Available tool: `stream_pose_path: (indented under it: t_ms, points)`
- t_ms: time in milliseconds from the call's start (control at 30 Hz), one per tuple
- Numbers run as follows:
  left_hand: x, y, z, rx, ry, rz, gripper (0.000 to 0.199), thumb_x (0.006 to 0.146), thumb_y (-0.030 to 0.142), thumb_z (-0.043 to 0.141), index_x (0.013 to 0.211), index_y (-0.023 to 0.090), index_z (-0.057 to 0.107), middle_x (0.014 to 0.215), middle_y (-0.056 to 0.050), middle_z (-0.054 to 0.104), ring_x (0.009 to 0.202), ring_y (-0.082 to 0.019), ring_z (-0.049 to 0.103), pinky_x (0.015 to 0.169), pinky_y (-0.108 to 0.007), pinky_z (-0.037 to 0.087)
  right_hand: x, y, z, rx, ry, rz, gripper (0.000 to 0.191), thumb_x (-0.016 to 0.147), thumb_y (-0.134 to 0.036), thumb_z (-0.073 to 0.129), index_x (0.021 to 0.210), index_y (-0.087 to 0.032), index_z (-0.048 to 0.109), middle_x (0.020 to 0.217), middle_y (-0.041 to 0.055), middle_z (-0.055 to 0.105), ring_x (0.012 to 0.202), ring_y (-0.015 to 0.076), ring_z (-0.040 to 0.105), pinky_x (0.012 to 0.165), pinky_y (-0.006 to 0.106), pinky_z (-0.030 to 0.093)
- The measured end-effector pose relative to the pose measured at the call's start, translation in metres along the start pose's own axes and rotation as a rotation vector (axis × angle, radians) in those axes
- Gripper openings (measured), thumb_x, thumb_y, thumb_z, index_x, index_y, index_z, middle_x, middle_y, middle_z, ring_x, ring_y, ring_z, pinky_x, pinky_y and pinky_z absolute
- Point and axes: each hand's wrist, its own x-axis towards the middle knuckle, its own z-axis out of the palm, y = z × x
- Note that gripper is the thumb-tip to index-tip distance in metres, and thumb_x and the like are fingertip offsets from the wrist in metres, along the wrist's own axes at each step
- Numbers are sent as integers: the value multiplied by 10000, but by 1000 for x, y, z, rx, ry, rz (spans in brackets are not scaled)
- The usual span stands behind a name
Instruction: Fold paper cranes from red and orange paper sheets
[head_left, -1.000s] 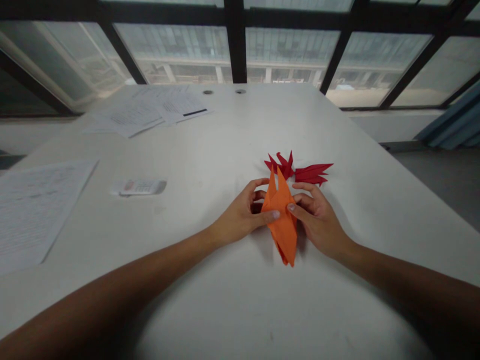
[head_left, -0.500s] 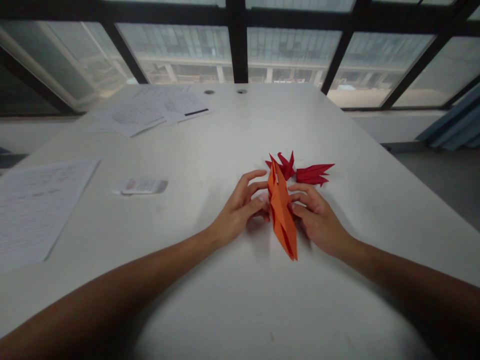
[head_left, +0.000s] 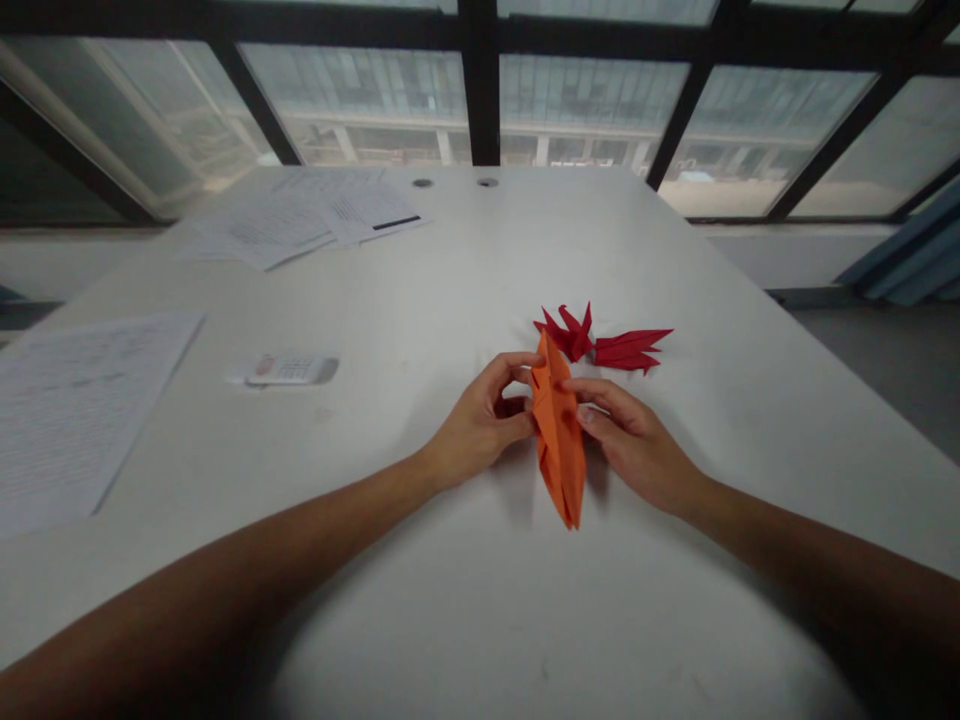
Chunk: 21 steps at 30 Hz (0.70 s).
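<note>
Between my hands is a long piece of folded orange origami paper (head_left: 561, 450), pointed at both ends. My left hand (head_left: 489, 418) grips its left edge, with the thumb and curled fingers against the folds. On the other side, my right hand (head_left: 636, 440) pinches the right edge, a fingertip lying on the upper face and the thumb lower down. Just past the paper's far tip lie two red folded paper pieces: a spiky one (head_left: 574, 337) and a longer one with pointed ends (head_left: 630, 348).
A white table (head_left: 420, 620) spans the view. Left of my hands lies a small white and grey object (head_left: 292, 370). Printed sheets (head_left: 90, 410) rest at the left edge, and more papers (head_left: 300, 220) at the far left. Windows (head_left: 592, 105) stand behind the table.
The orange paper has turned slightly, its near tip swinging left. My left fingers have closed in on its edge, and a right fingertip has moved onto its upper face.
</note>
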Motion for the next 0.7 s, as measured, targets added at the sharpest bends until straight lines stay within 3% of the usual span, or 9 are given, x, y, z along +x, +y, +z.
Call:
stream_pose_path:
  t_ms: [100, 233, 433, 533, 700]
  points:
    - [-4, 0, 3, 39, -47, -17, 556, 790, 174, 813, 1234, 273, 493, 1218, -31, 534, 949, -146, 632, 782, -277, 554, -3, -5, 0, -57, -48, 43, 316, 946, -427, 695, 1241, -319, 659, 943, 15, 688, 940, 217, 654, 861, 373, 529]
    - [-7, 0, 6, 118, -51, -26, 566, 816, 140, 763, 1261, 279, 443, 1155, -28, 561, 955, -161, 615, 803, -308, 550, -3, -7, 2, -15, -96, 73, 336, 926, -403, 723, 1227, -287, 626, 948, 11, 686, 915, 207, 652, 834, 360, 523]
    - [-3, 1, 8, 140, 6, 75, 437, 815, 83, 651, 1204, 240, 530, 1190, -41, 572, 909, -142, 594, 757, -270, 491, -4, -9, 3, -46, -16, 100, 326, 930, -430, 705, 1199, -264, 626, 783, -23, 631, 780, 188, 635, 741, 340, 507]
    - [-3, -2, 9, 174, 29, 78, 397, 824, 91, 641, 1181, 237, 551, 1122, -37, 611, 883, -143, 602, 741, -269, 493, -6, -12, 6, -13, 14, 91, 371, 880, -450, 761, 1154, -266, 591, 854, -10, 665, 780, 183, 647, 732, 340, 523]
    - [-9, -9, 12, 316, 33, 67, 423, 857, 123, 652, 1241, 249, 526, 921, -14, 664, 817, -157, 650, 786, -326, 539, -10, -13, 13, -53, 16, 78, 579, 761, -352, 884, 1186, -283, 496, 1091, 53, 681, 990, 240, 683, 829, 406, 584]
